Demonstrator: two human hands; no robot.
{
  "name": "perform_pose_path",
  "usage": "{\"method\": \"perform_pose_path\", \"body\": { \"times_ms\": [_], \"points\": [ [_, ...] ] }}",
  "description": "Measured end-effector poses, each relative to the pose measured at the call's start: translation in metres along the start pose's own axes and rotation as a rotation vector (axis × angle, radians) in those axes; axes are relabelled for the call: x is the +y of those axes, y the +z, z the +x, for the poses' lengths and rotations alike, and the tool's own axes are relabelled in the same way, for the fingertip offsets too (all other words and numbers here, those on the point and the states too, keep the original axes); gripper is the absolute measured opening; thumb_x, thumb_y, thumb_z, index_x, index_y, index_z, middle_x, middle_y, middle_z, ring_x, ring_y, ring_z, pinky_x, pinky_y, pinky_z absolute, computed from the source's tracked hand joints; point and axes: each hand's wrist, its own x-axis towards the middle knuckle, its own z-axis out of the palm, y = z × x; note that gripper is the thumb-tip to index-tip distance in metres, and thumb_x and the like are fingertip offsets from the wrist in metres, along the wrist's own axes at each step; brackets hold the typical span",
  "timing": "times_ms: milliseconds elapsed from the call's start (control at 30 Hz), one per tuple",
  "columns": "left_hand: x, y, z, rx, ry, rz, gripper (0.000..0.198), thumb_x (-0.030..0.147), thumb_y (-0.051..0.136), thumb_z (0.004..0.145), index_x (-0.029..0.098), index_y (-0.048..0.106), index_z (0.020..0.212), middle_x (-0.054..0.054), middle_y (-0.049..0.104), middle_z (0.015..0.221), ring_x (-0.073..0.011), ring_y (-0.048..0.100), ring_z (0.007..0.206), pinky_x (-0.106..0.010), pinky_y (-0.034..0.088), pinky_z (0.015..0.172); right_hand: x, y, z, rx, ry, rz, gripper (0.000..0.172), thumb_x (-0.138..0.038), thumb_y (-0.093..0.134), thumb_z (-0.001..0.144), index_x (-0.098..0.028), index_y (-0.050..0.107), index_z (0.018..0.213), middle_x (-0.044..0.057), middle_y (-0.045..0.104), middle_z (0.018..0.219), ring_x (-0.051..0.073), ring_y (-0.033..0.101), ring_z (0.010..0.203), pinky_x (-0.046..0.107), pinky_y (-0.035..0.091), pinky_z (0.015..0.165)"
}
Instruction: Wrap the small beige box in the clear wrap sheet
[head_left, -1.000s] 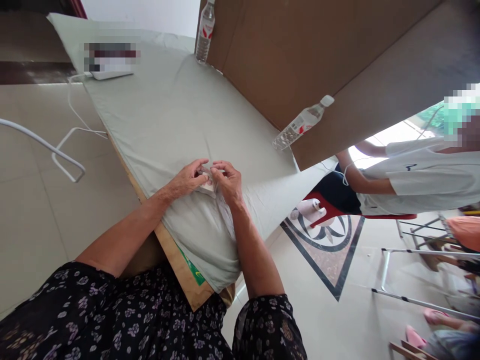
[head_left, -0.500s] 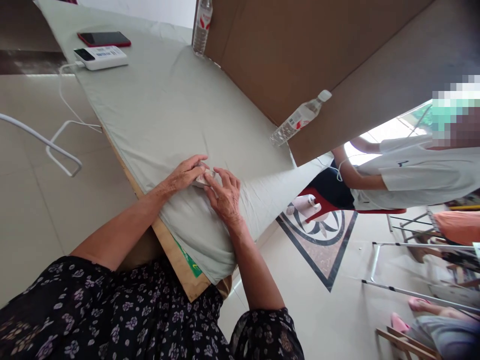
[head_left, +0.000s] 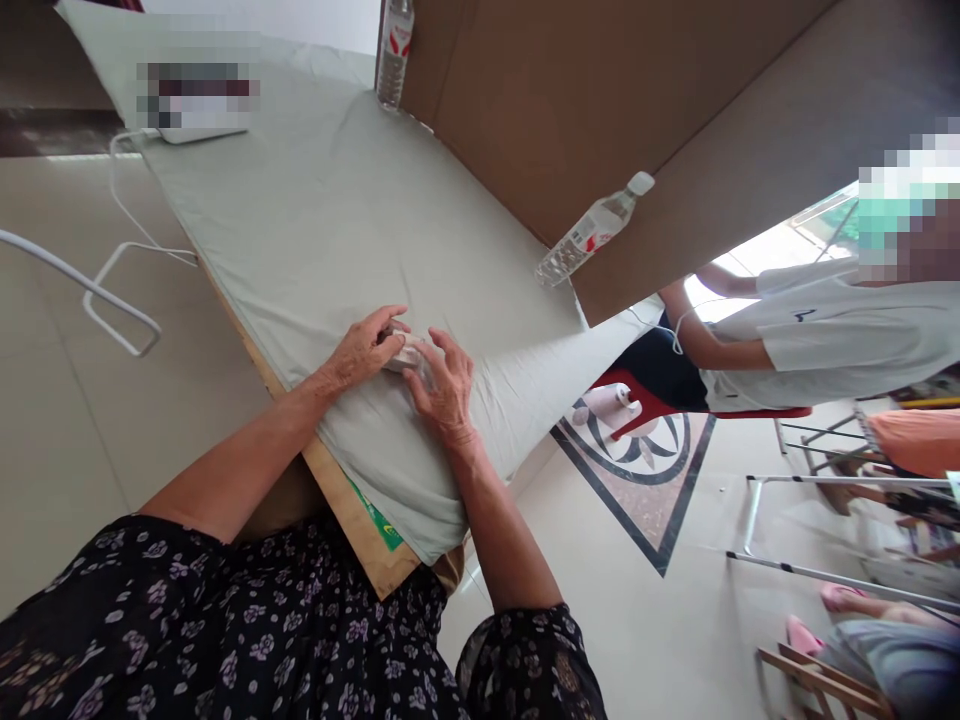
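Note:
My left hand [head_left: 365, 348] and my right hand [head_left: 445, 382] meet on the grey-green cloth [head_left: 330, 230] that covers the table, close to its near edge. Between their fingertips lies a small pale object [head_left: 406, 352], mostly hidden by the fingers; I cannot make out what it is. The fingers of both hands are curled down onto it and press it against the cloth.
Two plastic water bottles [head_left: 393, 50] [head_left: 591, 230] lean on brown cardboard panels [head_left: 570, 100] at the table's far side. A white device [head_left: 199, 132] with a cable lies at the far left corner. Another person in a white shirt [head_left: 832, 340] sits at right on a red chair. Metal frames stand on the tiled floor.
Both hands have lowered from holding the small object slightly up to pressing it flat on the cloth. The view has shifted a little.

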Motion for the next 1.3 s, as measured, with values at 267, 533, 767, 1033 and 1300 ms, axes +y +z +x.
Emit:
{"method": "perform_pose_path", "body": {
  "times_ms": [267, 533, 767, 1033, 1300],
  "points": [
    [-0.004, -0.003, 0.009, 0.248, -0.136, -0.362, 0.053, 0.034, 0.064, 0.068, 0.016, 0.066, 0.118, -0.008, 0.076, 0.103, -0.0218, 0.067, 0.093, -0.039, 0.054, 0.093, 0.023, 0.002, -0.006, 0.22, 0.172, 0.325, 0.044, -0.04, 0.065, 0.096, -0.029, 0.058, 0.137, 0.013, 0.061, 0.147, 0.029, 0.059, 0.135, 0.054, 0.051, 0.109],
    [-0.005, -0.003, 0.01, 0.251, -0.119, -0.421, 0.054, 0.028, 0.066, 0.06, 0.014, 0.065, 0.112, -0.008, 0.073, 0.098, -0.0254, 0.068, 0.102, -0.045, 0.052, 0.102, 0.022, 0.004, -0.005, 0.206, 0.218, 0.32, 0.039, -0.039, 0.066, 0.093, -0.028, 0.062, 0.13, 0.013, 0.064, 0.144, 0.029, 0.061, 0.135, 0.055, 0.051, 0.108],
    [-0.005, -0.004, 0.009, 0.208, -0.125, -0.38, 0.055, 0.029, 0.066, 0.061, 0.015, 0.065, 0.115, -0.008, 0.073, 0.102, -0.0243, 0.068, 0.099, -0.043, 0.054, 0.096, 0.024, 0.006, -0.005, 0.155, 0.229, 0.328, 0.046, -0.043, 0.066, 0.092, -0.027, 0.06, 0.135, 0.015, 0.061, 0.148, 0.031, 0.056, 0.142, 0.058, 0.048, 0.113],
    [0.0, -0.002, 0.004, 0.102, -0.098, -0.319, 0.064, 0.029, 0.068, 0.061, 0.014, 0.066, 0.123, -0.009, 0.074, 0.108, -0.0238, 0.068, 0.097, -0.04, 0.056, 0.088, 0.024, -0.001, 0.005, -0.128, 0.214, 0.503, 0.092, -0.07, 0.071, 0.084, -0.031, 0.038, 0.16, 0.014, 0.044, 0.168, 0.034, 0.044, 0.154, 0.06, 0.04, 0.122],
    [-0.004, -0.003, 0.006, 0.083, -0.044, -0.219, 0.069, 0.029, 0.068, 0.06, 0.013, 0.065, 0.127, -0.014, 0.07, 0.125, -0.0292, 0.065, 0.117, -0.048, 0.053, 0.106, 0.02, 0.001, 0.007, -0.163, 0.224, 0.548, 0.104, -0.08, 0.074, 0.076, -0.028, 0.04, 0.159, 0.016, 0.047, 0.165, 0.036, 0.047, 0.152, 0.059, 0.039, 0.123]
  ]
}}
